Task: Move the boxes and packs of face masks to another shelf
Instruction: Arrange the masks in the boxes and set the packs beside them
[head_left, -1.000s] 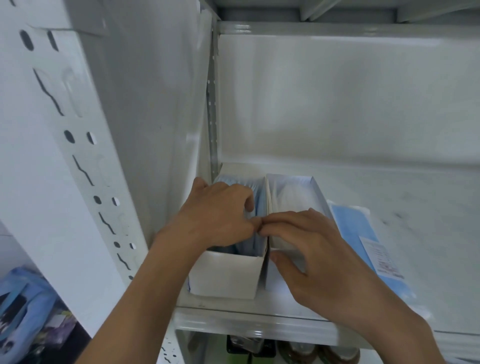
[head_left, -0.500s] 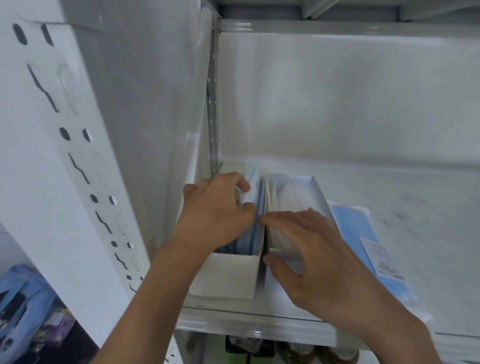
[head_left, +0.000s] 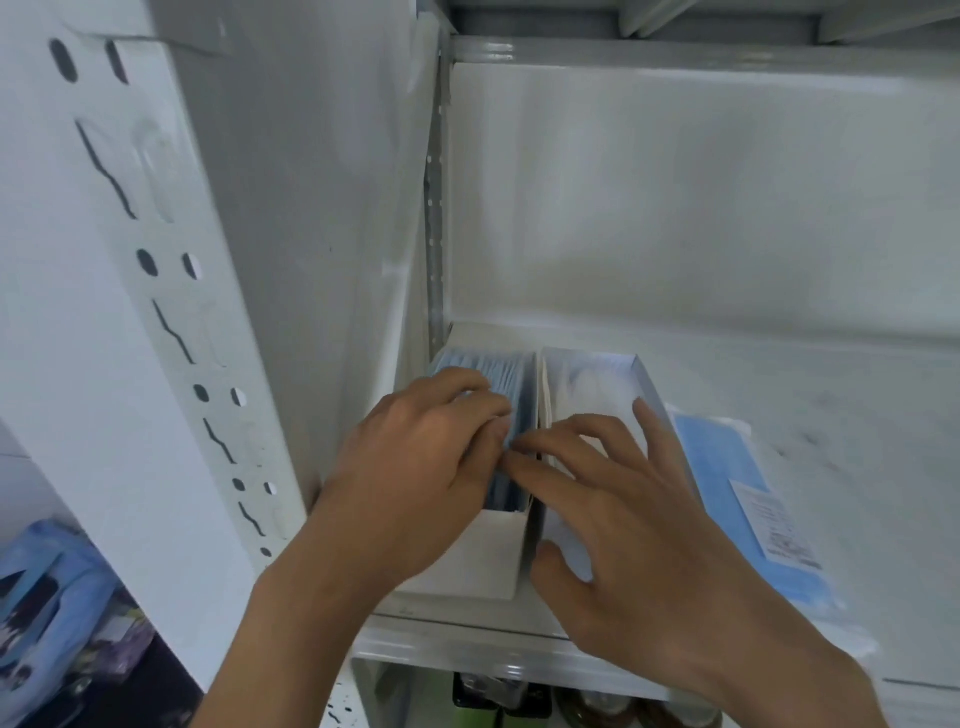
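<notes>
Two open white boxes stand side by side at the shelf's left end. The left box (head_left: 488, 556) holds upright blue face masks (head_left: 501, 366). My left hand (head_left: 415, 467) curls over these masks, thumb and fingertips pinching their top edges. The right box (head_left: 589, 376) holds white masks. My right hand (head_left: 628, 525) lies spread over this box, its index fingertip touching the wall between the boxes and its thumb against the front. A flat pack of blue masks (head_left: 722, 462) with a white label lies on the shelf right of the boxes.
The white metal shelf (head_left: 810, 384) runs bare to the right and back. A perforated upright (head_left: 171, 322) and the side panel close off the left. Blue packs (head_left: 47, 613) lie lower left, and dark items sit under the shelf's front edge (head_left: 447, 649).
My left hand has slid back toward me along the blue masks and pinched them again. My right hand's fingers have spread wider across the right box.
</notes>
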